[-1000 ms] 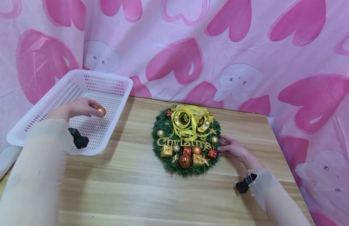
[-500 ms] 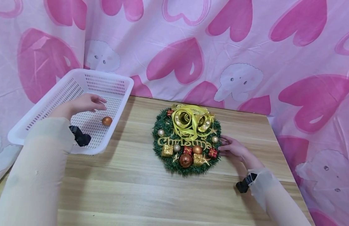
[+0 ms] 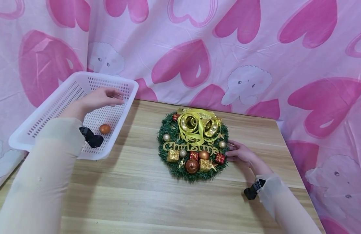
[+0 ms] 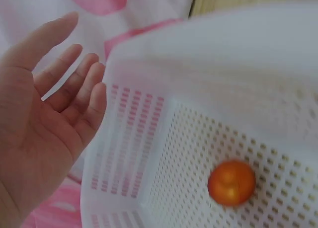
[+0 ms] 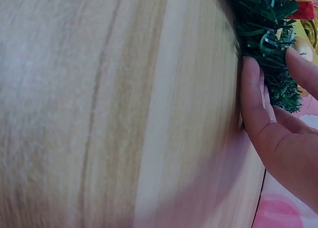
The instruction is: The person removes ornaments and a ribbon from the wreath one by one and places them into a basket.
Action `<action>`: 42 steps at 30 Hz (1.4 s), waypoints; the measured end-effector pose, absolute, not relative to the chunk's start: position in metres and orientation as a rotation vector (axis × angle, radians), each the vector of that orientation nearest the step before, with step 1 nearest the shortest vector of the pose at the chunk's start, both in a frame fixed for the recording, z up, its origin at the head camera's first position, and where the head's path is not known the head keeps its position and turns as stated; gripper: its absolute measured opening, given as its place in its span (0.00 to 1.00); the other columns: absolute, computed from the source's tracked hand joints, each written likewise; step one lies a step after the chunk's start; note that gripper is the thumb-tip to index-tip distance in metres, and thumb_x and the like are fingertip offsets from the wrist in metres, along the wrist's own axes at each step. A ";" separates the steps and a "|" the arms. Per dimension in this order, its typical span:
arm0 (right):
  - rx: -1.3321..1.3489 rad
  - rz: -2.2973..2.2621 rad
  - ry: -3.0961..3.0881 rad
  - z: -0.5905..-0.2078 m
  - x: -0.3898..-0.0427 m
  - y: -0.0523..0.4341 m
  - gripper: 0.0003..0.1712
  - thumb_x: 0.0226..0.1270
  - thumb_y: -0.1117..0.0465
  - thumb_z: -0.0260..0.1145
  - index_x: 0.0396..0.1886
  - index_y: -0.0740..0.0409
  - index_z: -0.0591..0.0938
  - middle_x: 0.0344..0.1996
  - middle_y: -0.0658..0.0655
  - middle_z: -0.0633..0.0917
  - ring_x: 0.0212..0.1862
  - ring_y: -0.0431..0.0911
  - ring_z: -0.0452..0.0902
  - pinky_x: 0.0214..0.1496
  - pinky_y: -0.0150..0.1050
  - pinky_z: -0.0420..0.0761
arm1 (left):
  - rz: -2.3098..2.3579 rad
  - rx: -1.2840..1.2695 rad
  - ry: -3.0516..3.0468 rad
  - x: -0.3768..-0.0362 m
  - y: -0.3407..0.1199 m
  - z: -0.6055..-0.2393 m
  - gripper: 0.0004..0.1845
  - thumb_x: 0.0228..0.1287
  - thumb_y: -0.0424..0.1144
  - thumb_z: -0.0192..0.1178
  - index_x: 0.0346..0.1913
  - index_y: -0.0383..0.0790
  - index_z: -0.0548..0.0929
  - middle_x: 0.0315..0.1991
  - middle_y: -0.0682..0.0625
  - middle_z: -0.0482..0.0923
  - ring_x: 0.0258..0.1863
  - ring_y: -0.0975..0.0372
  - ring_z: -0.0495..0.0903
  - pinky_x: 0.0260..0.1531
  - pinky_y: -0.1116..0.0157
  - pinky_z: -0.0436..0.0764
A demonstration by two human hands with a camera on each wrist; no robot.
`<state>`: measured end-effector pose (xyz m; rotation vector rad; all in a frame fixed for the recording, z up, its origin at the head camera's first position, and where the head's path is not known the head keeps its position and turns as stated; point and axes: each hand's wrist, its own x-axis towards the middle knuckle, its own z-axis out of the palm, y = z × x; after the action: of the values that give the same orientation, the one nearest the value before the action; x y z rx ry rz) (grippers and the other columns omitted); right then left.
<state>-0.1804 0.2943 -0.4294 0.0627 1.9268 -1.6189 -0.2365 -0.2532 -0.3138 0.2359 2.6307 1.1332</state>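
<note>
Over the white plastic basket (image 3: pixel 126 107), my left hand (image 3: pixel 99 98) holds nothing and its fingers are loosely bent. Below it a shiny copper-orange Christmas bauble (image 3: pixel 105 129) lies on the perforated basket floor. In the left wrist view the bauble (image 4: pixel 232 183) is apart from the fingers. A green Christmas wreath (image 3: pixel 195 177) lies flat on the table, with gold bells (image 3: pixel 188 124), a yellow ribbon, small gift boxes and baubles on it. My right hand (image 3: pixel 241 154) rests at the wreath's right edge. Its nearly straight fingertips touch the greenery (image 5: pixel 268 44) in the right wrist view.
The wooden table (image 3: pixel 139 201) carries the wreath in its middle and the basket at its left. A pink heart-patterned curtain (image 3: pixel 180 61) hangs close behind the table and along its sides. The basket has raised walls around the bauble.
My left hand has let go of the bauble, which dropped and rolled on the basket floor. The hand then moved up and to the right. My right hand and the wreath stay in place.
</note>
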 end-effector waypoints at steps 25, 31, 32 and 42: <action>0.052 -1.626 1.932 -0.429 -0.181 0.291 0.49 0.62 0.73 0.57 0.73 0.65 0.36 0.70 0.72 0.47 0.40 0.37 0.78 0.53 0.41 0.80 | 1.412 0.499 2.435 -0.258 -0.153 -0.320 0.23 0.60 0.35 0.61 0.59 0.36 0.72 0.54 0.39 0.76 0.53 0.52 0.76 0.57 0.56 0.74; 0.055 -1.633 1.921 -0.431 -0.182 0.289 0.48 0.62 0.75 0.56 0.72 0.65 0.36 0.71 0.72 0.43 0.39 0.36 0.78 0.51 0.39 0.81 | 1.437 0.514 2.370 -0.254 -0.142 -0.334 0.23 0.59 0.35 0.62 0.58 0.36 0.73 0.52 0.40 0.76 0.50 0.55 0.77 0.54 0.58 0.76; 0.058 -1.633 1.922 -0.432 -0.183 0.289 0.48 0.62 0.75 0.56 0.72 0.65 0.36 0.71 0.72 0.44 0.39 0.36 0.78 0.51 0.39 0.81 | 1.445 0.520 2.355 -0.254 -0.141 -0.336 0.23 0.59 0.35 0.62 0.58 0.35 0.73 0.52 0.40 0.76 0.49 0.55 0.77 0.54 0.59 0.76; 0.045 -1.629 1.925 -0.432 -0.184 0.285 0.49 0.61 0.75 0.55 0.72 0.65 0.36 0.72 0.71 0.41 0.39 0.36 0.78 0.51 0.39 0.81 | 1.451 0.487 2.291 -0.247 -0.141 -0.362 0.26 0.58 0.37 0.63 0.59 0.34 0.71 0.57 0.35 0.72 0.53 0.51 0.75 0.55 0.57 0.76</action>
<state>-0.1838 0.2853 -0.4324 0.0451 1.9250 -1.6290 -0.2466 -0.1407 -0.3622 0.4870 2.2911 1.4514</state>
